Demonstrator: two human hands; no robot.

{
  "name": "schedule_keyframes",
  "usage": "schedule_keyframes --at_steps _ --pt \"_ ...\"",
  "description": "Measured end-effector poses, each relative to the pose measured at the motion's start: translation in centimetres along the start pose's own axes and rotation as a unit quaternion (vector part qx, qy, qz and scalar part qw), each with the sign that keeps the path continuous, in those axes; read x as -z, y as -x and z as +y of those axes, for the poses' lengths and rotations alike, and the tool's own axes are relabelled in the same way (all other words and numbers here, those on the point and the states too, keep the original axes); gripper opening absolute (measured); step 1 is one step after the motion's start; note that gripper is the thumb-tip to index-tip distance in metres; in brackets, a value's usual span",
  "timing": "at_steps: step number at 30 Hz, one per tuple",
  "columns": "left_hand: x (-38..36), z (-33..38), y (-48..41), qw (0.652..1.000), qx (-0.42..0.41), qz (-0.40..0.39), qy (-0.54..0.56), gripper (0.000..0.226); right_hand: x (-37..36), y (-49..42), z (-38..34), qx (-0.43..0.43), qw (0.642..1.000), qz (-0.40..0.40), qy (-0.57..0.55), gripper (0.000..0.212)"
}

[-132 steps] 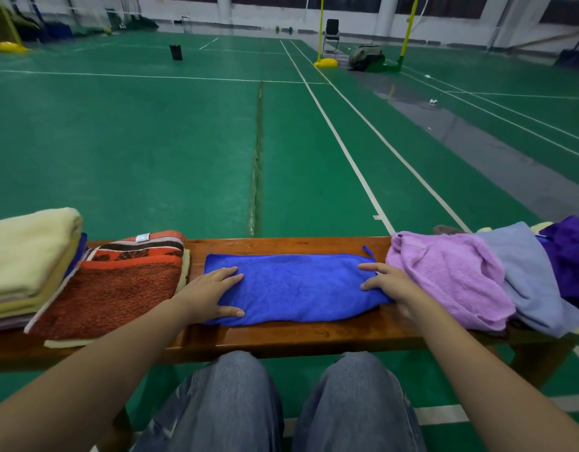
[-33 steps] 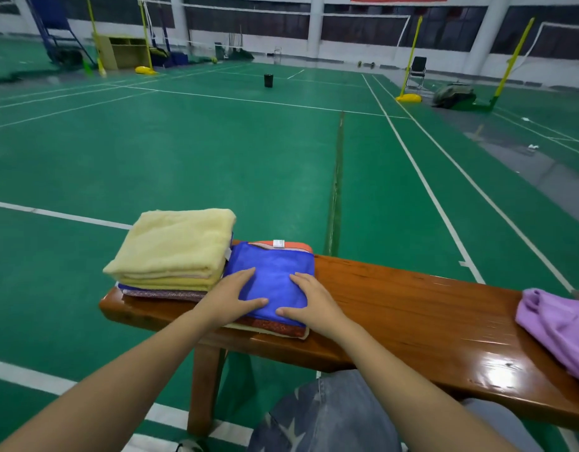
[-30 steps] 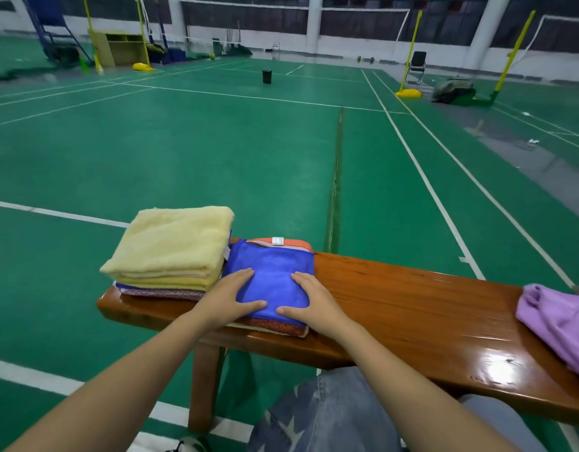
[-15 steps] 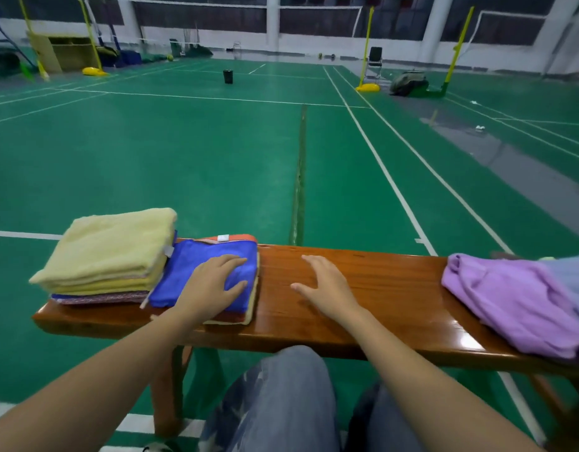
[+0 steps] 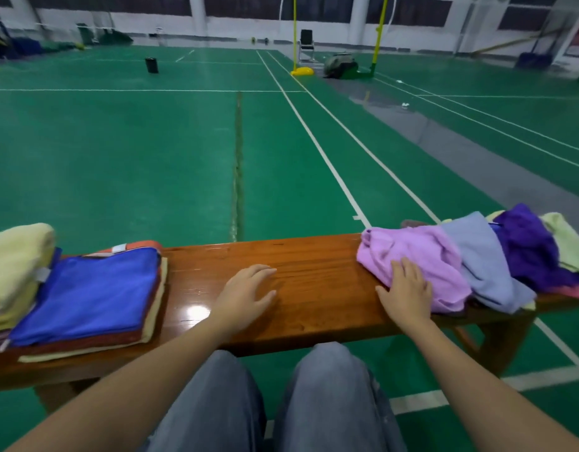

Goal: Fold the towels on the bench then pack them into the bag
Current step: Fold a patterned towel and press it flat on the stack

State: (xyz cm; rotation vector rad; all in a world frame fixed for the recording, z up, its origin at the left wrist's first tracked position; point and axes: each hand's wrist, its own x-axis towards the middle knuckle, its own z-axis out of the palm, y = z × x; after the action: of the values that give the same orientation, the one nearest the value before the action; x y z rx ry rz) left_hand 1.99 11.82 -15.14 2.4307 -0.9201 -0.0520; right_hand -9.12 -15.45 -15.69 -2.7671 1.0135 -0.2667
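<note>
**Both hands lying flat on the bench, the right one on the lilac towel**

The person is sitting in front of a wooden bench (image 5: 314,256), and it is running from 9 o'clock to 3 o'clock across the view.

The left hand (image 5: 245,293) is resting on the bare wood near the middle. Its fingers are lying relaxed and a little spread, pointing toward 1 o'clock, and they are holding nothing.

The right hand (image 5: 407,288) is lying at about 2 o'clock on the near edge of the lilac towel (image 5: 421,252). Its fingers are staying straight and slightly spread on the cloth, not pinching it, and the thumb is pointing out toward 9 o'clock over the wood.

The lilac towel is lying crumpled as the first piece of an unfolded heap at 3 o'clock. Just behind it, a grey-blue towel (image 5: 480,256) is overlapping it, then a dark purple towel (image 5: 529,246) and a pale green towel (image 5: 565,243) are following toward the bench end.

At 9 o'clock, well apart from both hands, the folded blue towel (image 5: 92,288) is lying on top of a rust-red towel (image 5: 86,344). Just beside it, further left, a folded yellow towel (image 5: 17,256) is sitting on its own pile.

Far off at 1 o'clock, a grey-green bag (image 5: 342,65) is lying on the green floor (image 5: 118,158).
</note>
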Motion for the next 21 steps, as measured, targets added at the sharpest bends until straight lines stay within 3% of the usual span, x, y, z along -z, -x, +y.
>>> schedule_keyframes --at_steps 5,12,16,21 --pt "-2.7 1.9 -0.9 0.999 0.0 -0.044 0.021 0.047 -0.7 0.1 1.7 0.035 0.997 0.059 0.034 0.049" --pt "-3.5 2.0 -0.4 0.996 -0.004 -0.091 0.011 0.048 -0.6 0.1 0.9 -0.005 0.997 0.069 -0.017 0.011" --pt "-2.5 1.4 -0.3 0.996 0.009 -0.092 0.018 0.052 -1.1 0.6 -1.5 0.031 0.99 0.055 -0.127 0.01" --pt "-0.8 0.2 0.5 0.997 0.018 -0.07 0.013 0.053 -1.1 2.0 -6.9 0.139 0.955 -0.027 -0.261 0.011"
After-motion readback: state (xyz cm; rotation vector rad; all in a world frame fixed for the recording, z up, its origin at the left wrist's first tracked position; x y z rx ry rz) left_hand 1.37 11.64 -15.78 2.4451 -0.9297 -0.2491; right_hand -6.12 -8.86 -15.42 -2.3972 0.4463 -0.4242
